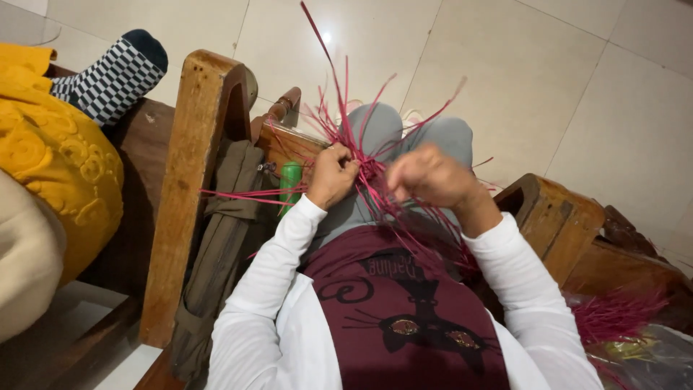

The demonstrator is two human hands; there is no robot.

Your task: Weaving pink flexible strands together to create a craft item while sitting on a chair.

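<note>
At frame centre, the left hand (332, 175) pinches a bunch of pink strips (364, 155), its grip pressed tight around them. The right hand (427, 175), blurred, closes on the same strips just beside it. Wooden armrests (193, 166) hem both sides; bare tiled floor (577, 94) opens across the upper right.

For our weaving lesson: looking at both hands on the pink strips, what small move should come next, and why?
Probably the right hand should draw its strip across toward the left hand, which pinches the pink strips where they cross. Many loose ends fan outward, so the crossing likely needs tightening while it is pinched.
</note>
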